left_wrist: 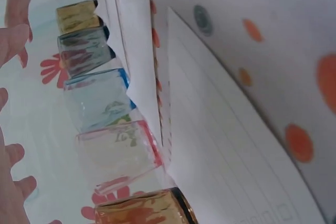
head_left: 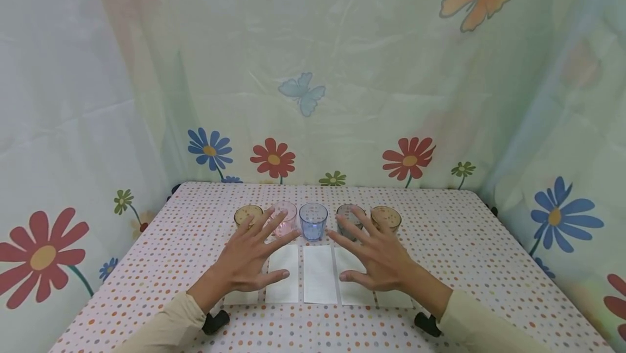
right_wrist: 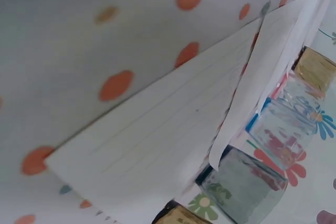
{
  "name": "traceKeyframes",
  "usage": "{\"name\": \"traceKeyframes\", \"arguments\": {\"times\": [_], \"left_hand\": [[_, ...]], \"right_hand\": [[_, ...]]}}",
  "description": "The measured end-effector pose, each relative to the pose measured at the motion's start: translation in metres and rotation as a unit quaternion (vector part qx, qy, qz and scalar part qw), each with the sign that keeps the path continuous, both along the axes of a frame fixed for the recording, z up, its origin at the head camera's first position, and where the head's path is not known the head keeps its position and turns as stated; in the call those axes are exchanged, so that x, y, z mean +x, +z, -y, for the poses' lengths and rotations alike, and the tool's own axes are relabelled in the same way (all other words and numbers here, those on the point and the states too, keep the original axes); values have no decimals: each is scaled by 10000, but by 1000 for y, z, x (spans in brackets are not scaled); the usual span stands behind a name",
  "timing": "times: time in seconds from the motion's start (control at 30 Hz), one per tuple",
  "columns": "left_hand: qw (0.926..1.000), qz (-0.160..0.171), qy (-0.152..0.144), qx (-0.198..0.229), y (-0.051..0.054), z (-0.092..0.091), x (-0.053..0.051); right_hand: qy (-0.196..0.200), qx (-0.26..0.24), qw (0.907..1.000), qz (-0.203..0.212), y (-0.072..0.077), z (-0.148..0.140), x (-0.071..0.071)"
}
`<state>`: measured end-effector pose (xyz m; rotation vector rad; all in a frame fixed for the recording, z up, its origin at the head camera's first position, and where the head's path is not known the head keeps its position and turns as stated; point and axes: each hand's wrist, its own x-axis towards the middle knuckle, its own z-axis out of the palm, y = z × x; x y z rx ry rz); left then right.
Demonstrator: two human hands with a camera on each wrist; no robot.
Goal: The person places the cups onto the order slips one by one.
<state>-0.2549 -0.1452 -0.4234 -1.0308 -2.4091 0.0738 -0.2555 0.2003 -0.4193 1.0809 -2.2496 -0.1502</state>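
Observation:
Both hands hang over the table with fingers spread and nothing held. Beneath my left hand (head_left: 246, 259) and my right hand (head_left: 383, 259) lie several white paper slips (head_left: 320, 277), side by side. Behind the slips runs a row of clear tinted glasses: an amber glass (head_left: 243, 214) at the left, a pink glass (head_left: 289, 224), a blue glass (head_left: 313, 224), a grey glass (head_left: 346, 212) and another amber glass (head_left: 393, 218) at the right. The fingertips partly cover all but the blue one. Faint ruled lines show on a slip (left_wrist: 210, 145) in the left wrist view.
A dotted cloth (head_left: 156, 266) covers the table. Curtains (head_left: 352, 87) printed with flowers and butterflies hang behind it and at both sides. Dark wrist straps or mounts (head_left: 215, 321) show under both wrists.

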Motion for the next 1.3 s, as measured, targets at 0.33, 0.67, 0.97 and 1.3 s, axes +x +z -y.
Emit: {"name": "traceKeyframes", "arguments": {"times": [0.33, 0.67, 0.97, 1.3], "left_hand": [[9992, 261, 52, 296, -3, -5, -1], [9984, 299, 225, 422, 1, -9, -7], [9949, 602, 316, 744, -2, 0, -12], [9922, 542, 457, 1023, 2, 13, -21]], "right_hand": [[-41, -26, 9999, 141, 5, 18, -7], [126, -147, 9996, 195, 11, 35, -16], [-264, -27, 9980, 574, 10, 55, -30], [-327, 5, 9937, 1075, 11, 79, -44]]}}
